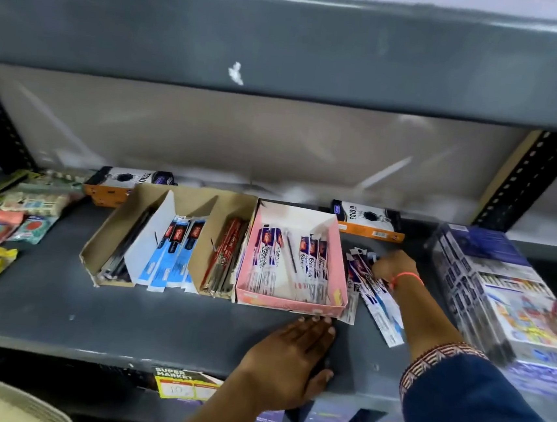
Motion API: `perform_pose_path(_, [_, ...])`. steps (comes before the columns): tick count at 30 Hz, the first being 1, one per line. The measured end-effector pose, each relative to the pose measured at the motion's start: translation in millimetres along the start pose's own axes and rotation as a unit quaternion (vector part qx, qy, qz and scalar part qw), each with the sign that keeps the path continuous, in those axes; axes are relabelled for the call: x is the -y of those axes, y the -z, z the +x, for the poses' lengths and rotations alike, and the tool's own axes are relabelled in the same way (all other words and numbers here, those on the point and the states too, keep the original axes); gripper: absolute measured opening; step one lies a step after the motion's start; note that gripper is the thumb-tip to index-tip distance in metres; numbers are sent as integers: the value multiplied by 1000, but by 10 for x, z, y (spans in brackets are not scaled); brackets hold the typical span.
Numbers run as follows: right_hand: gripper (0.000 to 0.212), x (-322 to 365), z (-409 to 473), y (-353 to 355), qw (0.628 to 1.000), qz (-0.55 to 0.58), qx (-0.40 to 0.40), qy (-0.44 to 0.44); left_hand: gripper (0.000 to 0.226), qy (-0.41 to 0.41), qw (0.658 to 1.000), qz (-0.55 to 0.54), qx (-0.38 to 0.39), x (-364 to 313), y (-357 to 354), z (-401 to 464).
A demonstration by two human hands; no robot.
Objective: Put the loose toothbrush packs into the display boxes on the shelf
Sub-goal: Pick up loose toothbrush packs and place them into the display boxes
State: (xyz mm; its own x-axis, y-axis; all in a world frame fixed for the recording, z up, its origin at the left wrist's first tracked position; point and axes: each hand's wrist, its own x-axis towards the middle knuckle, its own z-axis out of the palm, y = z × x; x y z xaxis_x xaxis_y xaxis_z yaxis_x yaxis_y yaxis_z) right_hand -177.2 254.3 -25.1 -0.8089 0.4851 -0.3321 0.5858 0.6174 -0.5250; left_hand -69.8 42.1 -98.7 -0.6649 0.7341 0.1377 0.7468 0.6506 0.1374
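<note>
Your right hand [391, 266] pinches loose packs [370, 284] right of the pink box [290, 302].
Packs run near-far, slanting right; left hand [290, 358] flat, fingers together.

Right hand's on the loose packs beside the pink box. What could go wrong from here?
1. The loose packs lie fanned and overlapping, so the right hand may lift only some and scatter the rest.
2. The pink box sits near the shelf front; the left hand lies flat before it, and a push could shift it.

Colourful sachets [0, 228] lie far left, black-and-orange cartons [368, 221] behind, a printed box [513, 301] right.
</note>
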Motion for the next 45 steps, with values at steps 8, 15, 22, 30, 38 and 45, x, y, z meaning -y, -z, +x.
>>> perform_pose_path(8, [37, -3, -2, 20, 998, 40, 41, 10, 76, 1, 1000, -10, -1, -18, 48, -3])
perform_pose_path(15, [17, 26, -62, 10, 999, -23, 37, 11, 76, 2, 1000, -6, -4, -11, 26, -8])
perform_pose_path(22, [11, -4, -62, 24, 999, -8, 51, 5, 77, 2, 1000, -6, 1, 5, 18, -10])
perform_pose_path(30, [25, -61, -279, 342, 939, 335, 29, 70, 75, 3, 1000, 12, 23, -15, 60, -15])
perform_pose_path(38, [34, 96, -1131, 341, 856, 472, 156, 144, 77, 8, 1000, 13, 0, -70, 119, -39])
perform_pose_path(45, [20, 51, -1738, 76, 839, 486, 161, 183, 84, 56, 998, -9, 7, 95, 164, -259])
